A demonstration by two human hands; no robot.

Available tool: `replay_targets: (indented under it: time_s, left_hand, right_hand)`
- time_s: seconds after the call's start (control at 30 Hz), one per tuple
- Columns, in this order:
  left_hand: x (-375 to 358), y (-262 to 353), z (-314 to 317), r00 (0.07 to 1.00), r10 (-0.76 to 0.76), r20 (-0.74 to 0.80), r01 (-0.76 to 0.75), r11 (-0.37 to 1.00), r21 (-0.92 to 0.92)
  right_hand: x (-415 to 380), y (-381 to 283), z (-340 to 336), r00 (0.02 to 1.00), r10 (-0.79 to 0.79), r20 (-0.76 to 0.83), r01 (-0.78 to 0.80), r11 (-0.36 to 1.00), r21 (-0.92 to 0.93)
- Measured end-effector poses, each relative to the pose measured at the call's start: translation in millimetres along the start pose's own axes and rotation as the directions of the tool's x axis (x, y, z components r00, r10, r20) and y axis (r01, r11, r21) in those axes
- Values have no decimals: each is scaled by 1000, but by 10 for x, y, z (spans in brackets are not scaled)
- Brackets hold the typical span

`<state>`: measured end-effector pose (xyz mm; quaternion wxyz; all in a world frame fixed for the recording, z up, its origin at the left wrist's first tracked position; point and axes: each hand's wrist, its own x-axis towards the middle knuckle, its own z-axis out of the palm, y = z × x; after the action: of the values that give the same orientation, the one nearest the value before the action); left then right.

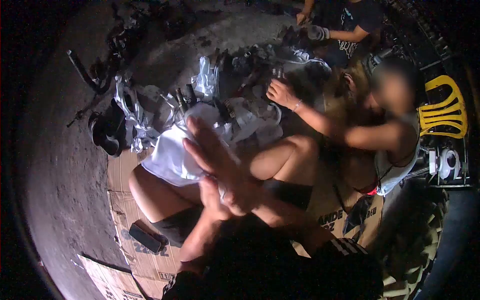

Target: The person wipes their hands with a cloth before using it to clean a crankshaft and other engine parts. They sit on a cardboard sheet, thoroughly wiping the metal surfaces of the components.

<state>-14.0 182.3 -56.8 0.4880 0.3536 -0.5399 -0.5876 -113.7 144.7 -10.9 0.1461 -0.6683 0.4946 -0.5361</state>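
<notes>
The right hand (220,160) lies flat with open fingers across the empty left hand (212,197), and the crumpled white cloth (172,155) sits just beyond, slightly left, on the knees.

The person wore dark shorts (287,192) and a dark top with white stripes (345,246) at the sleeve edge. Both forearms and 2 hands, left hand (212,197) and right hand (220,162), were bare, without gloves.

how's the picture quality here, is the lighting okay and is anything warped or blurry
Head view: dim, lit mostly mid-frame, corners falling to black; fisheye bends the cardboard edges; the right hand, pressed over the left hand, looks slightly motion-smeared; the yellow chair stays fairly crisp.
</notes>
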Motion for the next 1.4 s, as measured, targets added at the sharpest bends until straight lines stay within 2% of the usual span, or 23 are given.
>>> replay_targets:
  time_s: [0.07, 0.1, 0.13, 0.17, 0.2, 0.23, 0.27, 0.33, 0.4, 0.47, 0.53, 0.57, 0.67, 0.83, 0.97, 1.13, 1.27, 1.4]
  left_hand:
    - [129, 186, 124, 991, -24, -135, 24, 1000, 3]
    - [127, 80, -111, 974, -225, 4, 202, 867, -456]
    - [147, -35, -343, 921, -327, 212, 361, 511, -780]
    - [-8, -24, -309, 909, -274, 315, 416, 526, -742]
    - [-151, 14, -175, 937, -104, 333, 268, 827, -494]
    - [-193, 24, -89, 925, 64, 375, 69, 941, -332]
    - [-139, 44, -31, 912, 143, 384, -34, 960, -277]
    - [143, 109, -78, 928, 93, 360, 53, 925, -377]
    - [233, 150, -145, 903, 85, 422, 119, 893, -435]
    - [-40, 155, -131, 849, 166, 502, 77, 900, -428]
    - [-235, 186, 1, 795, 278, 540, -53, 918, -394]
    - [-210, 167, -3, 786, 295, 543, -68, 915, -399]
    - [195, 189, -158, 815, 222, 535, 60, 887, -459]
    - [-223, 226, -95, 736, 346, 582, -69, 893, -445]
    - [145, 190, -209, 763, 291, 578, 20, 882, -471]
    - [-203, 211, -72, 722, 370, 585, -138, 905, -402]
    - [266, 207, -216, 781, 285, 556, -5, 893, -451]
    - [-134, 207, -121, 722, 371, 584, -126, 900, -416]
  right_hand:
    - [-244, -116, 143, 998, 43, 46, -42, 999, -10]
    - [-357, -151, 184, 996, 65, 55, -64, 998, -17]
    - [-415, -162, 194, 996, 70, 56, -70, 997, -18]
    - [-425, -161, 176, 996, 71, 50, -70, 997, -16]
    - [-414, -149, 146, 997, 75, 30, -74, 997, -29]
    - [-353, -75, 73, 998, 69, 14, -68, 997, -36]
    - [-261, -8, -5, 998, 56, 3, -56, 998, -37]
    - [-251, -10, -40, 998, 55, -3, -55, 997, -56]
    - [-351, -83, -48, 998, 66, 8, -66, 996, -62]
    - [-539, -191, -25, 996, 89, -1, -89, 992, -86]
    - [-593, -182, -108, 994, 105, -19, -106, 988, -114]
    - [-607, -176, -131, 994, 107, -25, -110, 986, -127]
    - [-663, -179, -183, 992, 123, -37, -127, 980, -152]
    - [-741, -175, -289, 989, 135, -53, -142, 971, -191]
    - [-754, -166, -353, 987, 151, -57, -160, 965, -210]
    - [-754, -162, -369, 986, 149, -77, -164, 957, -239]
    - [-764, -176, -403, 986, 146, -78, -161, 952, -262]
    - [-774, -194, -489, 985, 145, -99, -168, 942, -290]
